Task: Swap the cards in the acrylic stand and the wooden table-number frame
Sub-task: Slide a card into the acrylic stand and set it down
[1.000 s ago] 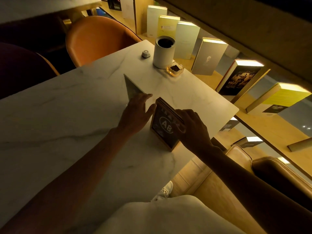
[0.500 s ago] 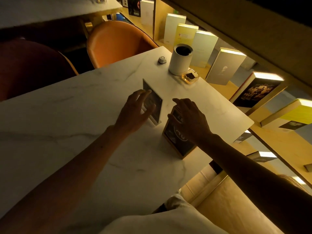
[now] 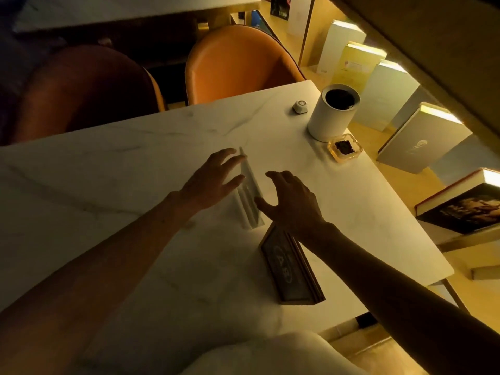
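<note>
Acrylic stand [image 3: 247,192] sits upright mid-counter, seen nearly edge-on, with a hand on either side. Left hand [image 3: 209,180]: fingers spread, fingertips at or just beside the stand's top edge; contact uncertain. Right hand [image 3: 290,201]: fingers apart and curled, thumb near the stand's lower right side, nothing held. Judgement: both hands bracket the stand to steady it and draw its card out from the top; no grip is made yet.

Wooden frame [image 3: 290,269] stands tilted on the marble counter [image 3: 108,171], just nearer the person, below the right wrist and apart from both hands. Its dark card [image 3: 282,262] marked "AB" is in place, so the swap looks barely begun.

Hard to read: light is dim and amber. The stand's own card cannot be made out from this angle. The wrist covers the frame's top corner. White cylinder [image 3: 331,115], small amber dish [image 3: 344,150] and a small white puck [image 3: 300,106] sit at the far corner, well clear.
</note>
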